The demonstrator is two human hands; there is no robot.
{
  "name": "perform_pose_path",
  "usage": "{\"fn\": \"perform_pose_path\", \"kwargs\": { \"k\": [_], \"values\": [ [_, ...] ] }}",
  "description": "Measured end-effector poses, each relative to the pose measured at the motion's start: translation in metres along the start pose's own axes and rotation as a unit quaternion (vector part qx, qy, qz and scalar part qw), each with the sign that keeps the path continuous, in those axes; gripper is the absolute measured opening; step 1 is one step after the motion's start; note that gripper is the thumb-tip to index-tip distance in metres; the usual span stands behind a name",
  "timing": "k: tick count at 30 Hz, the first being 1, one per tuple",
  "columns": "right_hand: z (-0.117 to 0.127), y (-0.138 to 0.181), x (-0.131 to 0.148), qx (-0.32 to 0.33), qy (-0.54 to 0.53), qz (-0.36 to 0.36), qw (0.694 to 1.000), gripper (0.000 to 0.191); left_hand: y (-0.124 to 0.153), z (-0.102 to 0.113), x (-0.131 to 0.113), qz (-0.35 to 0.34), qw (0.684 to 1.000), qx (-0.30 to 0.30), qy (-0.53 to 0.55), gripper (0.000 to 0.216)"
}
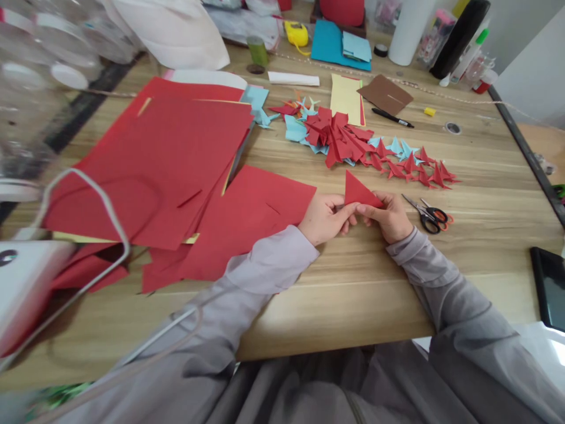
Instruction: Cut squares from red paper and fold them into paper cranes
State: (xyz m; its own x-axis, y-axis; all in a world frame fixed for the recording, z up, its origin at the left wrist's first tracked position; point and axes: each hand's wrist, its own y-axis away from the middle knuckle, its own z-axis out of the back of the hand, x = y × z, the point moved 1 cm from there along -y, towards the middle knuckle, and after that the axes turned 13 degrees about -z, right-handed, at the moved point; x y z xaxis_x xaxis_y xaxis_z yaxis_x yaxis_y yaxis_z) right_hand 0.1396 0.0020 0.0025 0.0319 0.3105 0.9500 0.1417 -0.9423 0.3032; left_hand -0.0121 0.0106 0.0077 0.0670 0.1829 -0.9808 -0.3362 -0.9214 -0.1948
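A small red piece of paper [359,192], folded into a triangle, is held between both hands above the wooden table. My left hand [327,218] pinches its lower left edge, and my right hand [388,217] grips the lower right corner; the two thumbs meet at the bottom edge. Just right of my right hand lie black-handled scissors [430,217] with an orange-handled pair partly under them. Beyond the hands are a pile of folded red paper pieces [338,134] and several red paper cranes [410,168], with light blue ones among them.
Large red paper sheets [168,159] cover the left side, near a white device [30,282] with a looping cable. Behind stand a yellow tape measure [296,34], blue paper [329,44], brown paper [385,94] and a black pen [392,118]. A dark tablet [549,288] lies at the right edge.
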Motion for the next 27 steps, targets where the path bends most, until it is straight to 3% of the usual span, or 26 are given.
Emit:
{"fn": "perform_pose_path", "kwargs": {
  "k": [8,15,20,27],
  "values": [
    [-0.0024,-0.0022,0.0014,-0.088,-0.084,-0.020,0.992,0.053,-0.0009,-0.0007,0.0022,0.007,1.000,-0.014,0.012,0.028],
    [0.0033,-0.0026,0.0044,-0.062,-0.098,-0.035,0.993,0.047,-0.0047,0.0030,0.0015,0.016,0.999,-0.036,0.032,0.029],
    [0.0057,-0.0029,0.0016,-0.061,-0.091,-0.020,0.994,0.044,-0.0048,0.0035,0.0036,0.035,0.993,0.000,0.116,0.024],
    [0.0021,-0.0019,-0.0014,-0.039,-0.003,0.001,0.999,0.037,-0.0053,0.0023,0.0043,0.040,0.993,0.000,0.113,0.014]
  ]
}}
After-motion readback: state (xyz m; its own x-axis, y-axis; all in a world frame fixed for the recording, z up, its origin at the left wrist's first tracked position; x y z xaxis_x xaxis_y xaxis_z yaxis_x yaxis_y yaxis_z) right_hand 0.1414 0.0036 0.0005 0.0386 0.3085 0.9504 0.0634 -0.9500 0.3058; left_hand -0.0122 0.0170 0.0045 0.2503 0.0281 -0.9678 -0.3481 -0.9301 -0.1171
